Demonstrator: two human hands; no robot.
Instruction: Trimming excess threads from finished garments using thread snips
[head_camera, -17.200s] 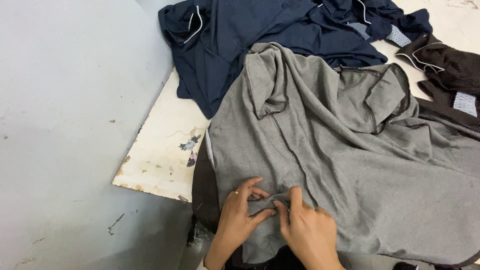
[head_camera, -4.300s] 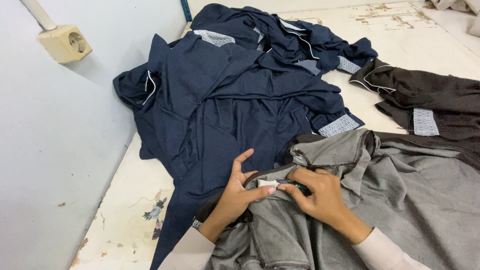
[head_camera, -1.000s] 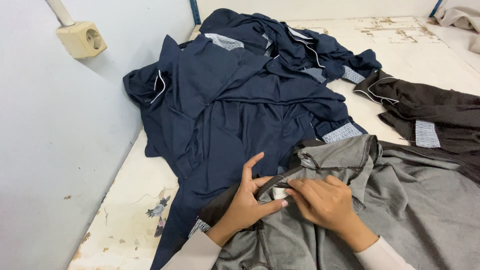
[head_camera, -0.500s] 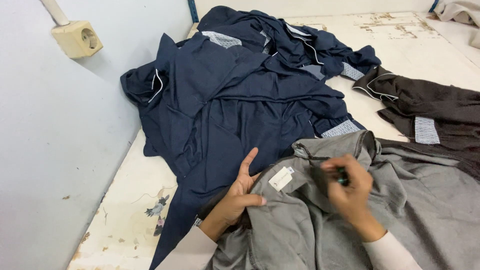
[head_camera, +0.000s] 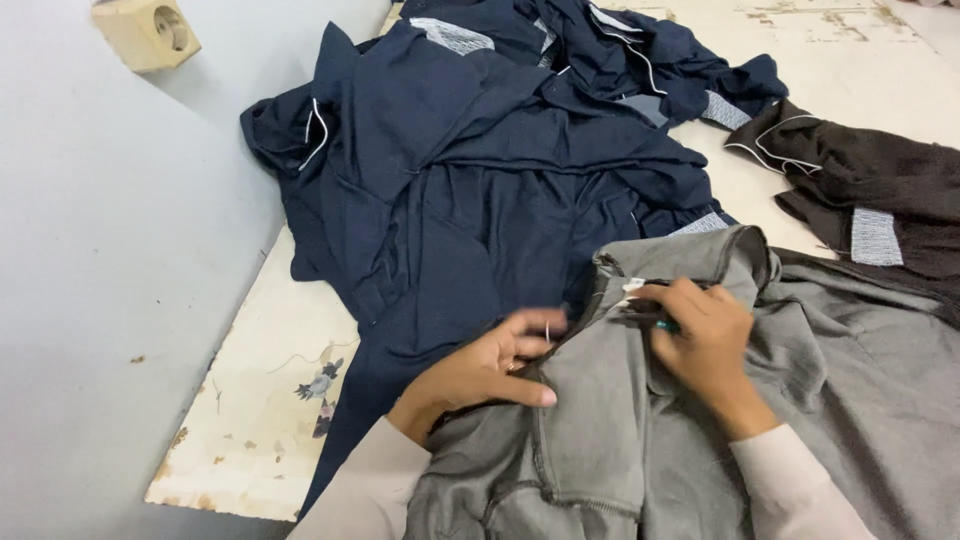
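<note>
A grey garment (head_camera: 800, 400) lies in front of me, partly over a navy garment (head_camera: 470, 200). My left hand (head_camera: 480, 375) rests flat on the grey fabric's folded edge, pinching it where grey meets navy. My right hand (head_camera: 705, 335) is closed on the grey garment's collar area, where a small white label (head_camera: 634, 286) and a small teal-tipped tool show under its fingers. Both sleeves are pale.
Several navy garments are heaped at the back (head_camera: 600, 60). A dark brown garment (head_camera: 880, 190) with a grey patch lies at the right. The worn cream tabletop (head_camera: 250, 400) ends at the left against a grey wall (head_camera: 100, 300) with a beige socket (head_camera: 145, 30).
The grey fabric has been folded over, so the white label that lay exposed near my left hand is now at the collar under my right hand. My left hand shifted right onto the grey fold.
</note>
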